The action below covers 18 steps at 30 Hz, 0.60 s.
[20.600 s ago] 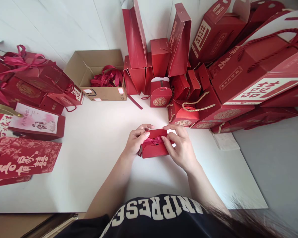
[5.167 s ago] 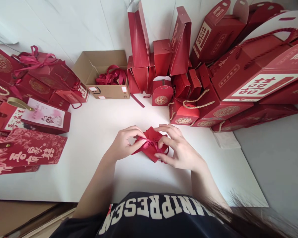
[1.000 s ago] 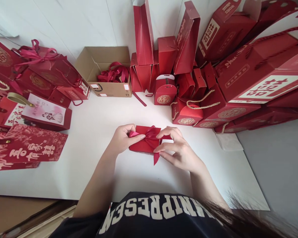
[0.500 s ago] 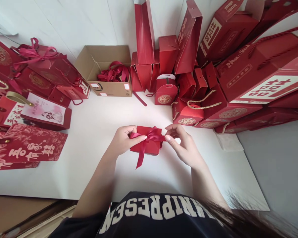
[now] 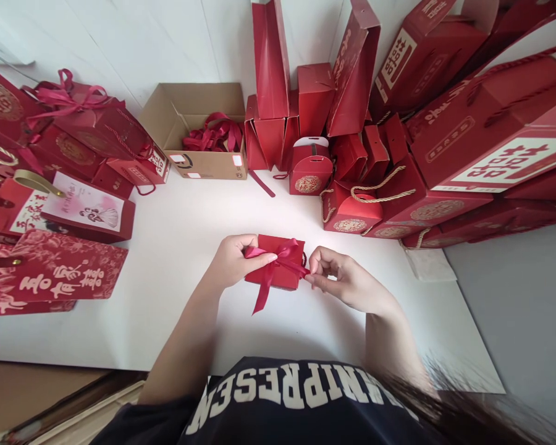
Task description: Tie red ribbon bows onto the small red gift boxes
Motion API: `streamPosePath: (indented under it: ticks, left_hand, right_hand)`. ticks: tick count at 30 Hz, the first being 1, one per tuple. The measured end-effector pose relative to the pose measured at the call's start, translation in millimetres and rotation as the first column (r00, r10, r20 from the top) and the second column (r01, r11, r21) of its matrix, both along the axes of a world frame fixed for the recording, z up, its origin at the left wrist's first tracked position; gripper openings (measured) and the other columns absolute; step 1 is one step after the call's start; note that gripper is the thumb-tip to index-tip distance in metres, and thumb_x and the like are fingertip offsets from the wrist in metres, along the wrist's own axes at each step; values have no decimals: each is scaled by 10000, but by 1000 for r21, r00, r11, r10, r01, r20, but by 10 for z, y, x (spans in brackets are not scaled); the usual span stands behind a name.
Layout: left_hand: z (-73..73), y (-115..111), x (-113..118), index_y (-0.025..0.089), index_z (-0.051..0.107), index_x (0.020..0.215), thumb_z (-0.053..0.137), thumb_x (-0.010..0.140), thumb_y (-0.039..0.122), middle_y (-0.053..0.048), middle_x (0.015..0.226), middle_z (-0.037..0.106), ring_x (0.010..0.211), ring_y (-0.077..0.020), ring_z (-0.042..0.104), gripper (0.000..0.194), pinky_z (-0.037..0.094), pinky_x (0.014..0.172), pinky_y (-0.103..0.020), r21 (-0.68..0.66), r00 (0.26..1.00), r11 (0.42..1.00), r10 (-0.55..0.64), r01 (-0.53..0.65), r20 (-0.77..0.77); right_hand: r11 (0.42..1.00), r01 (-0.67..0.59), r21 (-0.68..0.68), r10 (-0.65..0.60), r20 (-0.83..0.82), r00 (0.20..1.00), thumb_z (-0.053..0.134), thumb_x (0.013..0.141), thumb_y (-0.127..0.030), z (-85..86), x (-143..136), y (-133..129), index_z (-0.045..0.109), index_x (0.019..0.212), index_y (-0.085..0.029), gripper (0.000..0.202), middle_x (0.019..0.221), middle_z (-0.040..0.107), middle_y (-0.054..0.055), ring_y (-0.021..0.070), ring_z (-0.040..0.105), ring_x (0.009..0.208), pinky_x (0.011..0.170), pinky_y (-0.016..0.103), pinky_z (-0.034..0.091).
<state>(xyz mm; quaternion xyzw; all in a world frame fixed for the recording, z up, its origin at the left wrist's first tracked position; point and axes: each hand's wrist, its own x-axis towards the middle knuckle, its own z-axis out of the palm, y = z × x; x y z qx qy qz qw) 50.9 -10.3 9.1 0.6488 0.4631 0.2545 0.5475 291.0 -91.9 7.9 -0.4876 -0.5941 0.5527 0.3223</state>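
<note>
A small red gift box lies on the white table in front of me, with a dark pink ribbon tied in a bow across its top. My left hand pinches the bow's left loop between thumb and fingers at the box's left edge. Just right of the box, my right hand pinches the ribbon's right tail with thumb and forefinger. The other tail hangs over the near side of the box. A bit of dark red cord shows at the box's right side.
A cardboard box holding loose ribbon stands at the back. Red gift boxes with rope handles crowd the back and right. More red bags and boxes stack up at the left. A white packet lies near the table's right edge.
My right hand has moved slightly down and closed more tightly on the ribbon tail, which now slants downward. My left hand keeps its pinch on the loop.
</note>
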Motion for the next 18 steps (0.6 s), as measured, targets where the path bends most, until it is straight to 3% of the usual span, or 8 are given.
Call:
streamPosePath:
  ticks: [4, 6, 8, 10, 13, 18]
  left_hand:
    - [36, -4, 5, 183, 267, 601, 685, 812, 352, 64, 572, 280, 513, -61, 274, 498, 233, 484, -213, -43, 996, 997, -66, 68, 53]
    - [54, -8, 4, 185, 293, 596, 623, 860, 373, 65, 541, 294, 482, -63, 276, 463, 237, 466, -220, -81, 990, 989, -115, 121, 82]
    - [60, -16, 7, 185, 324, 589, 568, 895, 386, 61, 514, 319, 464, -68, 290, 440, 253, 459, -227, -101, 984, 982, -148, 158, 99]
    - [50, -31, 19, 186, 335, 587, 552, 901, 397, 58, 515, 326, 466, -72, 300, 437, 262, 462, -232, -99, 984, 981, -155, 164, 93]
    - [23, -68, 50, 187, 291, 594, 629, 843, 412, 56, 562, 310, 499, -72, 306, 476, 255, 474, -230, -36, 994, 994, -107, 108, 30]
    - [51, -129, 92, 185, 262, 607, 723, 749, 404, 61, 584, 298, 542, -75, 307, 530, 263, 503, -220, 95, 989, 992, -67, 80, -131]
  right_hand:
    - [985, -129, -111, 131, 3, 991, 557, 934, -283, 8, 137, -12, 536, 929, -216, 70, 732, 620, -17, 141, 579, 662, 630, 281, 449]
    - [983, -128, -128, 135, 50, 990, 525, 945, -280, -16, 204, -3, 555, 977, -219, 75, 759, 654, -3, 157, 600, 697, 677, 309, 475]
    - [994, -32, -103, 43, 106, 993, 483, 952, -264, -73, 234, 31, 567, 1008, -224, 109, 797, 677, 6, 171, 617, 740, 735, 339, 488]
    - [991, 130, -33, -125, 130, 984, 450, 961, -273, -139, 207, 81, 576, 1003, -225, 141, 855, 684, 15, 176, 621, 779, 775, 354, 489]
    - [944, 318, 85, -324, 72, 943, 457, 977, -384, -185, 73, 144, 597, 963, -223, 214, 986, 668, 37, 190, 614, 909, 833, 353, 475]
    - [940, 304, 153, -303, -32, 953, 483, 969, -492, -119, -155, 141, 611, 981, -228, 294, 1218, 608, 56, 194, 584, 1021, 910, 347, 442]
